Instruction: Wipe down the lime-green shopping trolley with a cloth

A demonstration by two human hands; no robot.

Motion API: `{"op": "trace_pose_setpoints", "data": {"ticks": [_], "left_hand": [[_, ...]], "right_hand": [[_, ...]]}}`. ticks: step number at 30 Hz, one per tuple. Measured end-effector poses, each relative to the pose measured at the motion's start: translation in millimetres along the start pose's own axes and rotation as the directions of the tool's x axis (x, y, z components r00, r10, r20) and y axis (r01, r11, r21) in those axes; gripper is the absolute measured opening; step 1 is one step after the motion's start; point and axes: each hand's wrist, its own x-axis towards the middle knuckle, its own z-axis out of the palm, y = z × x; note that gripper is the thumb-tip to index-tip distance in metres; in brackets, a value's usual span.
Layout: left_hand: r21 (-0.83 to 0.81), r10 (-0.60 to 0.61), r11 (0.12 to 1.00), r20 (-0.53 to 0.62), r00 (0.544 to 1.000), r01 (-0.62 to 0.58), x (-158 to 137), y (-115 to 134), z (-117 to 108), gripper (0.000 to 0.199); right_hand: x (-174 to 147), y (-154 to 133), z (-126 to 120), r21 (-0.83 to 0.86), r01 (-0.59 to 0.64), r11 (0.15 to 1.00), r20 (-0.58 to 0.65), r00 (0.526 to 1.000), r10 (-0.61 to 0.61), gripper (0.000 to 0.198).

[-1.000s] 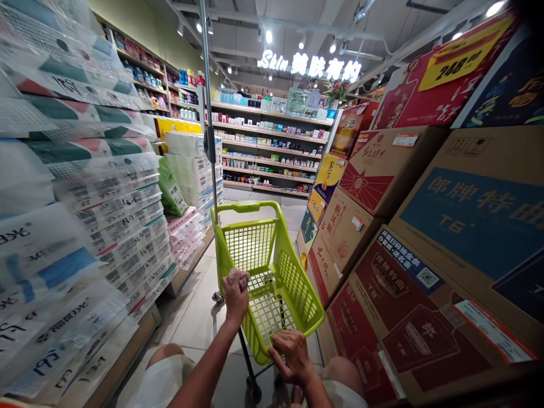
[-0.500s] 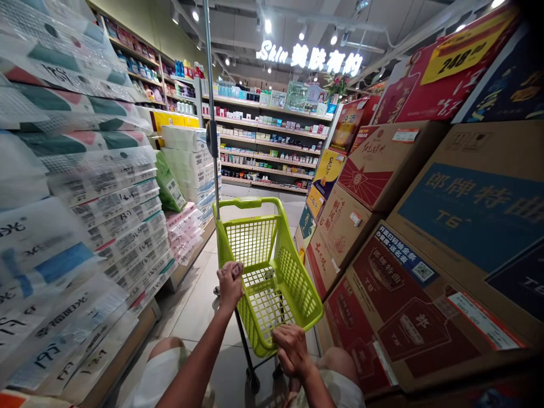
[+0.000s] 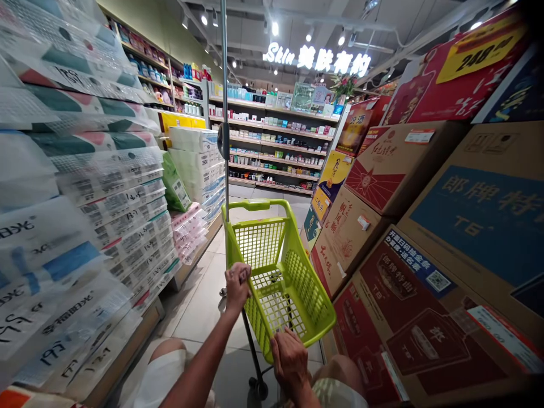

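A lime-green shopping cart (image 3: pixel 317 286) stands in front of my knees. Its basket has grid walls and nothing lies inside. My left hand (image 3: pixel 238 285) is closed on the basket's left rim. At the near edge, close to the left corner, my right hand (image 3: pixel 289 358) is closed with its knuckles up; it hides the piece of rim under it. A tall grey pole (image 3: pixel 225 85) with a dark fitting rises at the cart's far left corner. Part of the cart's leg and a black caster (image 3: pixel 258 388) show below.
Plastic-wrapped paper packs (image 3: pixel 123 221) are stacked along the left. Liquor cartons (image 3: pixel 425 306) form a wall close on the right. Tiled floor (image 3: pixel 199 300) runs between them towards cosmetics shelves (image 3: pixel 272 144) under a lit sign (image 3: pixel 318 58).
The cart and surroundings have shifted slightly right in view. My left hand keeps its place on the rim. My right hand sits a little lower in view, its wrist turned more upright.
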Motion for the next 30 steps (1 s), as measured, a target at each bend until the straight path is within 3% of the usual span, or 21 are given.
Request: {"op": "trace_pose_setpoints", "data": {"ticks": [3, 8, 11, 14, 18, 21, 24, 28, 30], "left_hand": [[0.014, 0.021, 1.000, -0.028, 0.999, -0.021, 10, 3, 5, 0.041], [0.002, 0.181, 0.983, 0.074, 0.981, -0.182, -65, -22, 25, 0.031], [0.014, 0.234, 0.971, 0.182, 0.955, -0.241, -80, -19, 30, 0.033], [0.089, 0.210, 0.968, 0.228, 0.951, -0.235, -43, -2, 28, 0.035], [0.178, 0.190, 0.961, 0.138, 0.972, -0.214, 28, 16, 20, 0.041], [0.204, 0.226, 0.948, 0.105, 0.969, -0.243, 44, 20, 16, 0.045], [0.225, 0.233, 0.936, 0.179, 0.956, -0.270, 13, 16, 19, 0.046], [0.188, 0.302, 0.910, 0.313, 0.900, -0.371, -46, 9, 27, 0.051], [0.166, 0.331, 0.902, 0.325, 0.886, -0.398, -50, 10, 25, 0.049]], "right_hand": [[-1, 11, 0, 0.046, 0.039, 0.998, 0.002, 0.999, -0.039, 0.029], [-1, 36, -5, 0.085, 0.023, 0.996, -0.033, 0.999, -0.020, 0.031], [2, 50, -13, 0.101, 0.059, 0.993, -0.022, 0.998, -0.058, 0.032], [4, 61, -24, 0.113, 0.085, 0.990, -0.016, 0.996, -0.084, 0.033], [-1, 75, -37, 0.156, 0.073, 0.985, -0.007, 0.997, -0.073, 0.034], [-4, 84, -44, 0.130, 0.074, 0.989, 0.030, 0.996, -0.079, 0.033], [2, 82, -41, -0.017, 0.027, 0.999, 0.053, 0.998, -0.026, 0.033], [21, 57, -24, -0.227, -0.082, 0.970, -0.038, 0.996, 0.075, 0.027], [30, 44, -18, -0.260, -0.115, 0.959, -0.064, 0.993, 0.102, 0.025]]}}
